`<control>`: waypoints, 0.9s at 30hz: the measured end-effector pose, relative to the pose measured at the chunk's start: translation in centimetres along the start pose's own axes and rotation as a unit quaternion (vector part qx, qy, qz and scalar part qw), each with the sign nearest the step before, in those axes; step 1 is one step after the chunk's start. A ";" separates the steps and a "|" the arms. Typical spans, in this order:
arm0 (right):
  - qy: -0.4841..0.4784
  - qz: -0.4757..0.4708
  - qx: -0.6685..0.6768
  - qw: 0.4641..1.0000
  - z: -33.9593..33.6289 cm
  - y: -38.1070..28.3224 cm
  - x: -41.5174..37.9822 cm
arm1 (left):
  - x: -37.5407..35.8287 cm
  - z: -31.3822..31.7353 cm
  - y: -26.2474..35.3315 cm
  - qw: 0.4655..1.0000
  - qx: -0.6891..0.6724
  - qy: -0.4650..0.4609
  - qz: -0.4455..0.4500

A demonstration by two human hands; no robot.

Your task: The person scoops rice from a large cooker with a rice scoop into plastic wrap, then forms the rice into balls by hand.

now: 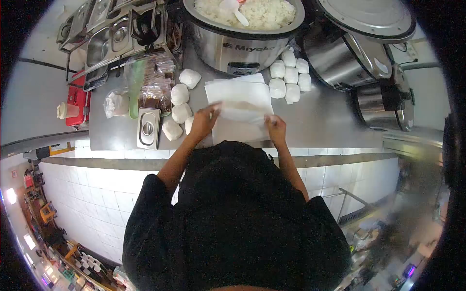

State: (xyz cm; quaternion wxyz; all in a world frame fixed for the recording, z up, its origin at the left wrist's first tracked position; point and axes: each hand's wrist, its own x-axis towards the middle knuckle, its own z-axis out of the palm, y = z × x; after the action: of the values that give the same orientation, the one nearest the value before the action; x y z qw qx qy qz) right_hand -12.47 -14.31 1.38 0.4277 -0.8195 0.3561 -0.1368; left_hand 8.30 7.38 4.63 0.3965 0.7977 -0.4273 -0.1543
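proximally, the left hand (206, 121) and the right hand (275, 130), fingers closed, pinch opposite side edges of a white paper sheet (241, 115) at the front of the metal desk (330, 128). left of it stands a curved row of white parcels (181, 113); farther off, at right, sits a cluster of similar bundles (291, 75). beyond, a steel cooker (208, 48) holds white rice (272, 17) and a pale scoop (240, 18).

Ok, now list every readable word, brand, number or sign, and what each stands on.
"Miyako": front of the steel rice cooker.
Switch panel below it: any markings too small to read.
Small wall sign, far left: too blurred to read.
No readable numbers.
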 end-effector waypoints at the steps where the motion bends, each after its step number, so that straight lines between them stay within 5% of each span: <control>1: 0.057 0.050 -0.041 0.996 0.9 0.6 1.4 | 1.5 -0.6 1.6 0.988 -0.063 0.027 -0.137; 5: 0.070 0.017 -0.155 0.985 4.0 4.4 4.5 | 4.5 2.1 -3.0 0.981 0.109 -0.002 -0.162; 7: 0.131 -0.064 -0.198 0.969 4.3 3.8 5.2 | 3.8 1.7 -0.1 0.935 0.259 0.242 0.009; 8: 0.152 -0.091 -0.214 0.961 4.3 3.2 5.7 | 3.1 1.4 1.2 0.949 0.258 0.177 0.037; 10: 0.227 -0.200 -0.379 0.875 4.0 1.1 6.0 | 2.8 2.2 2.3 0.962 0.159 -0.169 0.143; 12: 0.135 -0.143 -0.379 0.904 3.4 -0.8 6.6 | 0.7 6.7 0.6 0.934 0.234 -0.097 0.252; 13: 0.046 -0.088 -0.374 0.922 3.8 -1.1 7.8 | 0.8 7.4 0.6 0.934 0.237 -0.094 0.248; 14: 0.096 -0.073 -0.380 0.917 4.9 -0.1 8.9 | 1.2 7.7 0.6 0.941 0.226 -0.108 0.229; 18: 0.043 -0.169 -0.298 0.938 2.9 -3.6 8.6 | 2.0 7.4 1.0 0.953 0.202 -0.079 0.212; 20: -0.080 -0.122 -0.127 0.981 2.7 -3.9 9.2 | 2.6 7.7 0.5 0.956 0.192 -0.056 0.216; 23: 0.048 -0.162 -0.057 0.984 3.1 -3.4 8.7 | 3.7 7.8 -0.2 0.956 0.200 -0.080 0.197; 27: 0.009 -0.188 -0.016 0.982 0.2 -4.2 5.3 | 5.6 7.2 0.1 0.958 0.183 -0.145 0.164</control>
State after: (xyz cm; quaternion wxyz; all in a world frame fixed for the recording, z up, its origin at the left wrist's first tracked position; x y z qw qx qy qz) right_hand -6.64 -16.27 4.22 0.3774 -0.8775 0.2015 -0.2168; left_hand 7.36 -0.73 0.61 0.1974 0.7445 -0.6263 -0.1203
